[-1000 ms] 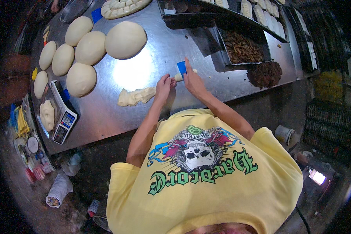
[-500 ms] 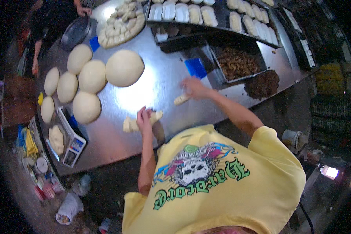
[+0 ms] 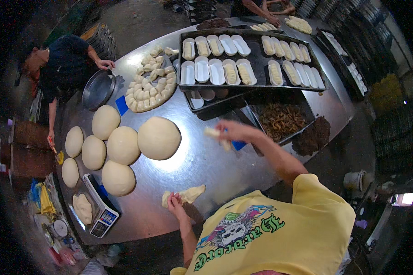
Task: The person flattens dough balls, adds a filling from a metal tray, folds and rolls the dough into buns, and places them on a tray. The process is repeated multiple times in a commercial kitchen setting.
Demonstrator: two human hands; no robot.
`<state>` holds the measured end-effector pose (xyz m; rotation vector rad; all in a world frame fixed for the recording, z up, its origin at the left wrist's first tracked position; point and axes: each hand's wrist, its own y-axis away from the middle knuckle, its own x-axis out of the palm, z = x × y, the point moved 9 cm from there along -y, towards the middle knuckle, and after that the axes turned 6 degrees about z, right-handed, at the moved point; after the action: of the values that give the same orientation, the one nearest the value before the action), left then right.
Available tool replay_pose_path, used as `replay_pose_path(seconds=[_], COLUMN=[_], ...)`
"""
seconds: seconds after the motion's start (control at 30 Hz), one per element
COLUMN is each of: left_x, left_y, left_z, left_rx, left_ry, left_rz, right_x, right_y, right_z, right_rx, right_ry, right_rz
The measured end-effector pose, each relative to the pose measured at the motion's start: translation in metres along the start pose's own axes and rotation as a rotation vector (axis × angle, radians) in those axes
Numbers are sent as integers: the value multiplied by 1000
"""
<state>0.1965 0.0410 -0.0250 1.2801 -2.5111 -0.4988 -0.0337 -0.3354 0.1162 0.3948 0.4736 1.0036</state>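
Note:
My left hand (image 3: 175, 203) is closed around one end of a long, uneven strip of dough (image 3: 193, 194), near the table's front edge. The strip's other end sticks out to the right. Farther out, my right hand (image 3: 235, 131) is smeared by motion and grips a small piece of dough (image 3: 211, 132), part of which shows below the fingers. Just under that hand lies a blue scraper (image 3: 238, 145), partly covered. Several big round dough balls (image 3: 159, 138) rest on the steel table (image 3: 156, 208) to the left.
A dark tray (image 3: 257, 68) carries white paper cups, some holding shaped dough. Beyond my right hand sit a pan of brown filling (image 3: 282, 118) and a dark crumbly heap (image 3: 313, 136). A digital scale (image 3: 104, 221) stands front left. A co-worker (image 3: 66, 68) holds a yellow-tipped brush (image 3: 59, 157).
My view has tilted up, showing more of the far table. My right hand has moved its dough piece outward, toward the tray. My left hand stays on the dough strip.

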Motion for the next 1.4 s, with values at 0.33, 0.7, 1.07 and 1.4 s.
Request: replay_pose_path(seconds=[0.33, 0.7, 1.07, 1.4], left_x=[-16, -27, 38, 11], left_y=[-25, -14, 18, 23], left_z=[-16, -19, -66, -27], left_rx=[66, 64, 535, 552], left_ry=[130, 29, -1042, -1163], left_rz=[-150, -175, 196, 59], right_x=[-223, -216, 183, 331], right_y=[-119, -117, -39, -12], right_z=[94, 92, -60, -26], right_rx=[-82, -500, -396, -494], right_ry=[697, 972, 522, 1015], right_rz=[-738, -954, 428, -6])
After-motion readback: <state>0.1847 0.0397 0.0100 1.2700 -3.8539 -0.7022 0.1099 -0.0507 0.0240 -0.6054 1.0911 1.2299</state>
